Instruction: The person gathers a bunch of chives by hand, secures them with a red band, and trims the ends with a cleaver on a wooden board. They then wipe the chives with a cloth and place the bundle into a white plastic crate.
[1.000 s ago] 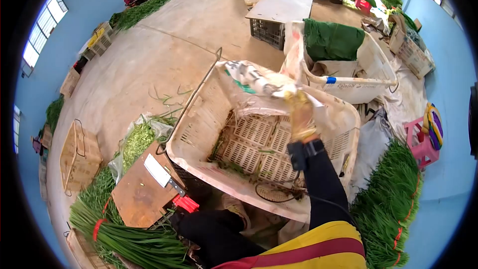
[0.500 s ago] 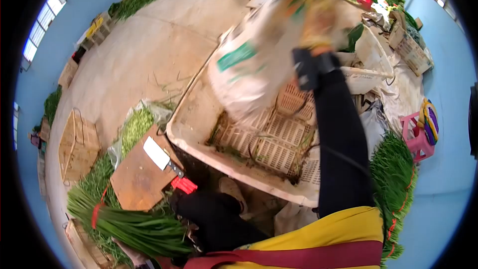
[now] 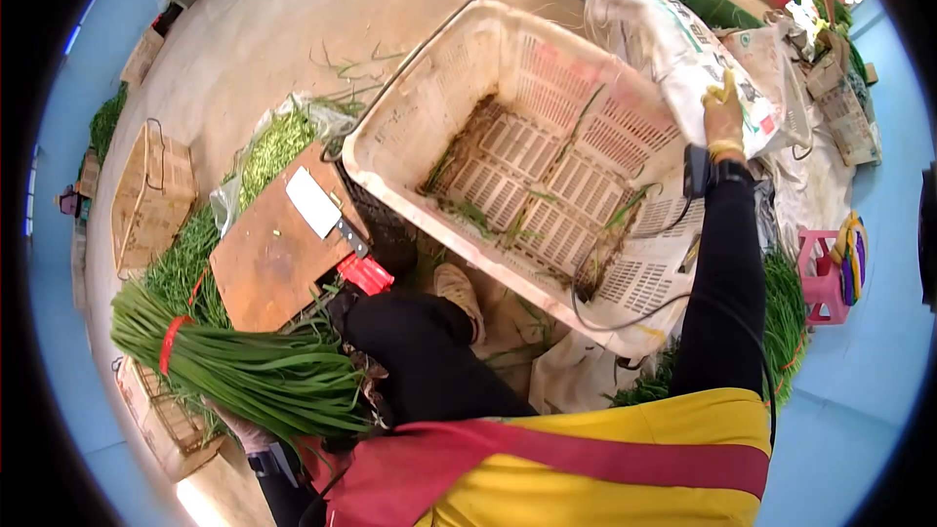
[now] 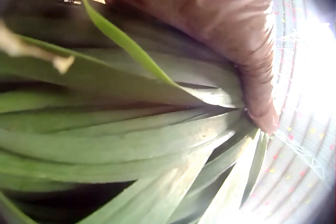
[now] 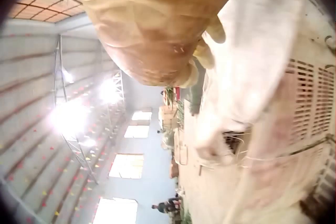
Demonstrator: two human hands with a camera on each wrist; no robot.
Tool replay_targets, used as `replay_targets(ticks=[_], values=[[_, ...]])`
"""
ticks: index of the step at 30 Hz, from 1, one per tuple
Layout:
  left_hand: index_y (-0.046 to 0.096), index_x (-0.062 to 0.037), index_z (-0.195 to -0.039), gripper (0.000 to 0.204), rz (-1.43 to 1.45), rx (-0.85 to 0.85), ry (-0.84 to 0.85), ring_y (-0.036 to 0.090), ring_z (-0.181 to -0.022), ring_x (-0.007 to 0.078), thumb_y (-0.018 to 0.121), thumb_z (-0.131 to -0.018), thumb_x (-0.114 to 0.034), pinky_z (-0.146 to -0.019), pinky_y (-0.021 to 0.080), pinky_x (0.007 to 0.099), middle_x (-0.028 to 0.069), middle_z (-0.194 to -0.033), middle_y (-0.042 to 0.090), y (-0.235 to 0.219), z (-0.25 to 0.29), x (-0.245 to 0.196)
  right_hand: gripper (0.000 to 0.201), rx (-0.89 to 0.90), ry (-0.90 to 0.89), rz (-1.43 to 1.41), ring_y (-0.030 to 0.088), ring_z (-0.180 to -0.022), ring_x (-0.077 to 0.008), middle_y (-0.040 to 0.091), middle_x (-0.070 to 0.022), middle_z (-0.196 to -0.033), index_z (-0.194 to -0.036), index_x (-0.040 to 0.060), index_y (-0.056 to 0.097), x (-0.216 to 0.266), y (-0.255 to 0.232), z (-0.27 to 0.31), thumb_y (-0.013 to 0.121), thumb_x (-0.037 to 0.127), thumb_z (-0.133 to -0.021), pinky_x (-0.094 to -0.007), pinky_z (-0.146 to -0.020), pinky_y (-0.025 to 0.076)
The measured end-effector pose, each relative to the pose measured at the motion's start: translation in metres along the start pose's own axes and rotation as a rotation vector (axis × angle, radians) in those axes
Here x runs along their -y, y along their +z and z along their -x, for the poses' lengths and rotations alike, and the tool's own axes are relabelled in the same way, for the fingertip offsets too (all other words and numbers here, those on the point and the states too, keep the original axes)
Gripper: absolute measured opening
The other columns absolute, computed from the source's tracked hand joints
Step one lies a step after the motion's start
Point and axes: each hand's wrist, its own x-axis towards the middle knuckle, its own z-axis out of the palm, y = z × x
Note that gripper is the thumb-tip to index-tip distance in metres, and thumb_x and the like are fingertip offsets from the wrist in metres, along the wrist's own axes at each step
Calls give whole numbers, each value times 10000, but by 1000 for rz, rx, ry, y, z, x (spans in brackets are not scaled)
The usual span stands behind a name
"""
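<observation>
My left hand (image 4: 231,29), in a thin glove, grips a thick bundle of garlic chives (image 3: 244,371) tied with a red band. In the left wrist view its thumb presses across the flat leaves; the other fingers are hidden beneath. My right hand (image 3: 723,119), in a yellowish glove, holds the near edge of a white printed sack (image 3: 664,44), its fingertips against the fabric. The sack leans across the side of the right-hand crate. Just left of it stands a big white plastic crate (image 3: 439,220) with leaf scraps and dirt on its slotted floor.
A cleaver (image 3: 314,205) lies on a wooden board (image 3: 259,273) beside a red bundle (image 3: 365,273). Behind the board is a plastic bag of chopped greens (image 3: 273,161). A pink stool (image 3: 820,278) stands by the right wall. A dark cable crosses the crate's near right corner.
My right hand has lifted the white sack out of the big crate and carried it right, onto the neighbouring crate. The head view has turned, and the left hand's chive bundle shows more fully.
</observation>
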Motion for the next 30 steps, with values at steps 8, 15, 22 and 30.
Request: replay_targets(ticks=[8, 15, 22, 30], values=[[435, -70, -1378, 674, -321, 53, 206, 508, -1173, 213, 394, -972, -607, -1008, 439, 400, 77, -1322, 514, 8, 5, -9, 273, 611, 149, -258, 636, -910, -108, 684, -46, -1036, -1179, -9, 650, -79, 51, 145, 576, 113, -946, -244, -835, 506], [450, -100, -1403, 776, 113, 238, 270, 546, -1164, 229, 529, -878, -666, -1011, 458, 398, 65, -1335, 546, 37, 3, -46, 268, 835, 96, -450, 619, -986, -125, 667, -75, -1123, -1196, -32, 625, 25, 90, 216, 594, 54, -944, -244, -898, 488], [501, -88, -1349, 742, 301, 244, 324, 577, -1119, 222, 605, -852, -629, -994, 474, 377, 60, -1271, 593, 30, 7, -59, 298, 968, -370, -568, 610, -1048, -154, 665, -96, -1146, -1200, 11, 642, 236, 86, 324, 591, -20, -908, -263, -923, 482], [499, -95, -1361, 694, 434, 247, 336, 567, -1146, 224, 579, -888, -596, -1014, 467, 379, 72, -1307, 580, 5, 8, -59, 556, 990, -1164, -435, 547, -1101, -311, 607, -117, -1186, -1327, 142, 569, 376, 94, 423, 670, 73, -784, -414, -955, 428]])
